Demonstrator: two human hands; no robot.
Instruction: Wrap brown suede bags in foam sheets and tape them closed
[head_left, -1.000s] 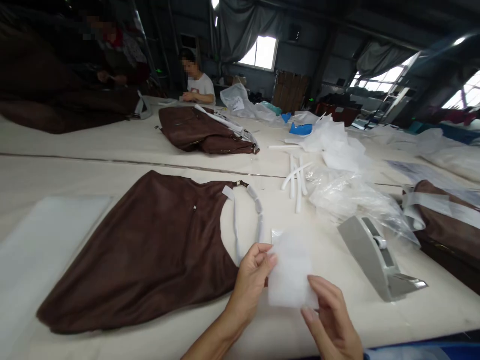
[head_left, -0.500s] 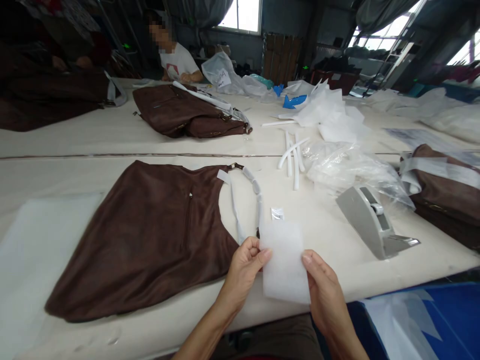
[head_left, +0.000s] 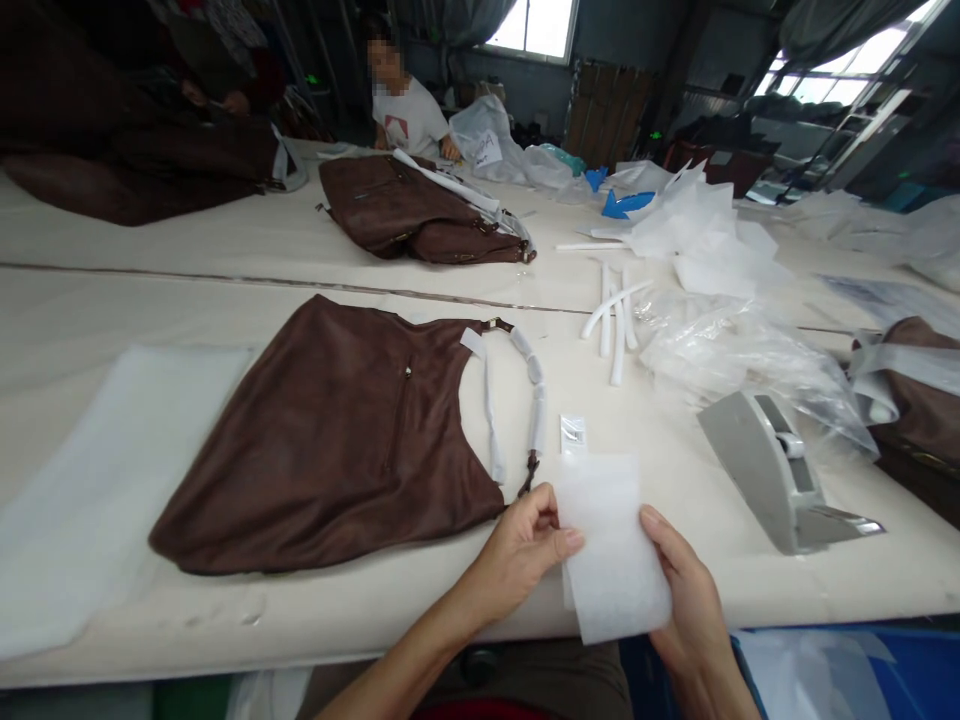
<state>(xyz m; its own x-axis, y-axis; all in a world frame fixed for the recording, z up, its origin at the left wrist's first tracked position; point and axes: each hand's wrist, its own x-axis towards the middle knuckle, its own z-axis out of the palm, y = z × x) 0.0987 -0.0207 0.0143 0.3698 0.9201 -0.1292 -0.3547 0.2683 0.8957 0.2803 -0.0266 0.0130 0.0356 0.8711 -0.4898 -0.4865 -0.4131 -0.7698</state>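
Observation:
Between my hands, over the table's front edge, is a white foam sheet (head_left: 609, 545), small and rectangular, with a second layer showing at its lower left. My left hand (head_left: 529, 545) pinches its left edge between thumb and fingers. At the right edge my right hand (head_left: 686, 590) grips it, thumb in front and fingers mostly hidden behind. A brown handbag (head_left: 322, 440) lies flat to the left, its strap (head_left: 537, 400) wrapped in white material and curving close to my left hand. Just beyond the sheet lies a small white packet (head_left: 573, 432).
A grey tape dispenser (head_left: 772, 470) stands at the right, near crumpled clear plastic (head_left: 739, 345). Several white foam tubes (head_left: 616, 320) lie beyond. More brown bags (head_left: 405, 205) rest further back. A large translucent sheet (head_left: 112, 480) is at the left. A person (head_left: 409, 110) sits across the table.
The view has shifted, so the table things appear further right. The foam sheet has tilted slightly, and a layer behind it now shows. Both hands still hold it.

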